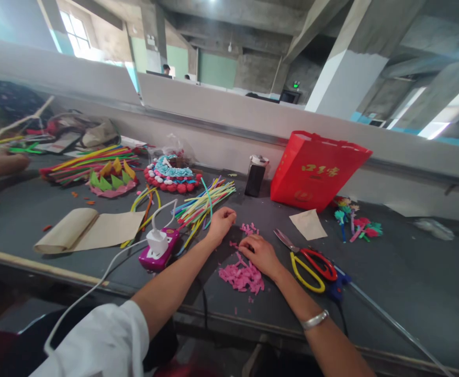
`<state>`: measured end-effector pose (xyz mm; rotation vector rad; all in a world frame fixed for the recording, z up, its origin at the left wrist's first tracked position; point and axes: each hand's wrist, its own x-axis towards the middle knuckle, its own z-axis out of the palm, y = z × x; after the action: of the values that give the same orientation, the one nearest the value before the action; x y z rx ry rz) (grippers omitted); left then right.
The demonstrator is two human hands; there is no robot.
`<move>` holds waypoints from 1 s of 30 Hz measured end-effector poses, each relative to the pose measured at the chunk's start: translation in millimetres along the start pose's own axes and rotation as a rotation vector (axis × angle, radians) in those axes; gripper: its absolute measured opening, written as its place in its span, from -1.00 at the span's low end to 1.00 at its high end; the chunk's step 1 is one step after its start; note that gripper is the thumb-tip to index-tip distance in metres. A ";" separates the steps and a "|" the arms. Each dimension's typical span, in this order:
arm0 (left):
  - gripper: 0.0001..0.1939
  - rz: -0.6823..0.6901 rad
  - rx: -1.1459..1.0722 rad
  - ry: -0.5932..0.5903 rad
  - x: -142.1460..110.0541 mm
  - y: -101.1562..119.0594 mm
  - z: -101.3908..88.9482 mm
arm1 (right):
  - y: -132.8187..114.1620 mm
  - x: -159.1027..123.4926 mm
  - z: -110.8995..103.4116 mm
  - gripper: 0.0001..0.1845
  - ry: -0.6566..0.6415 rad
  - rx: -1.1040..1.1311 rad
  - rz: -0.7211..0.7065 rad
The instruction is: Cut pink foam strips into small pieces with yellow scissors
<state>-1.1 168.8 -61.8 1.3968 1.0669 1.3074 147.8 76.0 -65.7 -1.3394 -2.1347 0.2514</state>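
My left hand (222,226) is held over the dark table with its fingers curled together; whatever they hold, if anything, is too small to make out. My right hand (261,254) is lower and to the right, its thumb and fingers pinched at small pink bits (234,244) on the tabletop. Just below it lies a loose heap of short pink strips (243,276). A smaller pink cluster (249,229) sits between and beyond the hands. Right of my right hand lie scissors (310,264) with one red and one yellow handle loop.
A glue gun (337,285) with a clear stick lies right of the scissors. A purple power strip (159,251) with a white plug stands left. Colourful stems (205,201), a bottle (256,177), a red bag (317,170) and a paper roll (72,230) surround the workspace. Another person's hand (3,165) is far left.
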 end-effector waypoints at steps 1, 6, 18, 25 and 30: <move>-0.88 0.011 0.018 -0.007 -0.1 -1.2 0.0 | 0.0 0.2 0.7 -0.89 0.004 -0.001 -0.007; -0.89 0.071 0.156 -0.074 -0.3 -3.4 -0.4 | 6.6 -0.3 -2.0 -0.82 0.108 0.004 0.012; -0.91 0.246 0.727 -0.309 -58.4 18.0 -13.1 | 13.4 -4.6 -3.5 -0.78 0.257 0.107 0.061; -0.78 0.332 0.793 -0.418 -96.1 25.6 -37.0 | 2.4 -14.0 -13.7 -0.74 0.307 0.181 0.146; -0.69 0.360 0.744 -0.423 -100.9 28.8 -54.9 | -13.7 -46.2 -16.9 -0.77 0.276 0.228 0.188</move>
<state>-62.0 67.6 -53.3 2.3855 1.0773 0.7906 161.6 26.8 -63.8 -1.3550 -1.7012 0.3523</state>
